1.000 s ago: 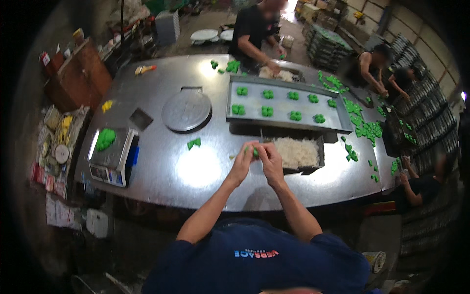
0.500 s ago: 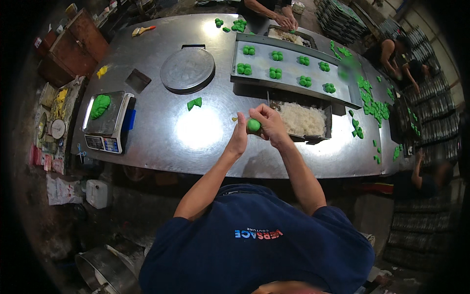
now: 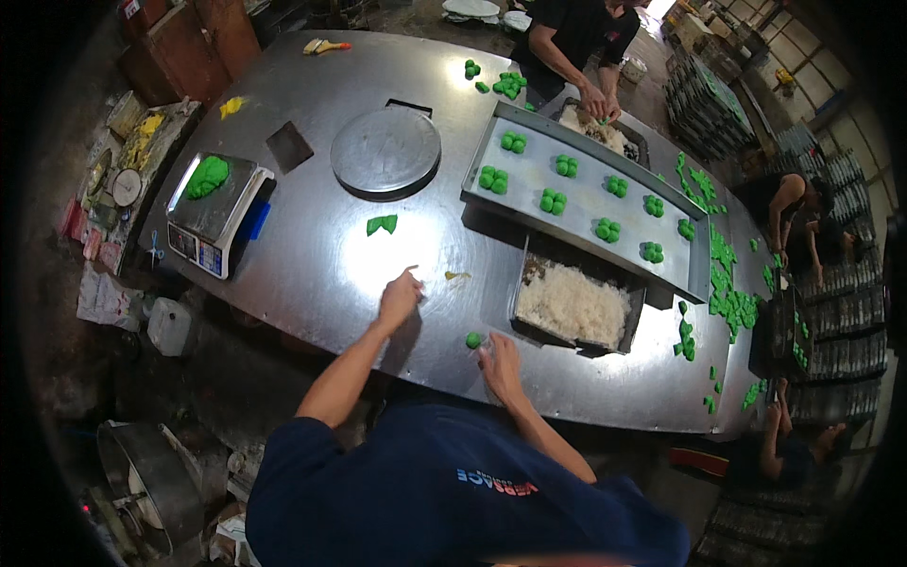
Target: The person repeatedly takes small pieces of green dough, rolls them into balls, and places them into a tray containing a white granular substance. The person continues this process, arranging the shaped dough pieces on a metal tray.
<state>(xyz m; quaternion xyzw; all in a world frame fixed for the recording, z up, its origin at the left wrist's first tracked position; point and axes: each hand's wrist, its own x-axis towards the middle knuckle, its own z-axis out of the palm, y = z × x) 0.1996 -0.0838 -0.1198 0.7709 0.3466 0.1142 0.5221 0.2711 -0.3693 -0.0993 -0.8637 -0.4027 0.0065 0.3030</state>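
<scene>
My two hands are both loosely open over the table, and I see nothing gripped in either. The green ball (image 3: pixel 473 340) sits on the table (image 3: pixel 312 246) in front of me; I take my clock from it. My right hand (image 3: pixel 501 367) is at 4 o'clock, fingers partly curled, its tips just beside the ball; whether they touch it I can't tell. My left hand (image 3: pixel 401 300) is at 10 o'clock, well apart from the ball, index finger stretched out.

A small brownish scrap (image 3: pixel 457 276) lies near 12 o'clock, and a folded green piece (image 3: pixel 382 225) at 11, with the round metal plate (image 3: pixel 386 149) farther out. At 2 o'clock is the bin of pale shreds (image 3: pixel 576 307); at 1, the long tray (image 3: pixel 532 180) carries nine clusters of green balls. The scale (image 3: pixel 213 217), bearing a green lump (image 3: pixel 208 177), stands at 10 o'clock.
</scene>
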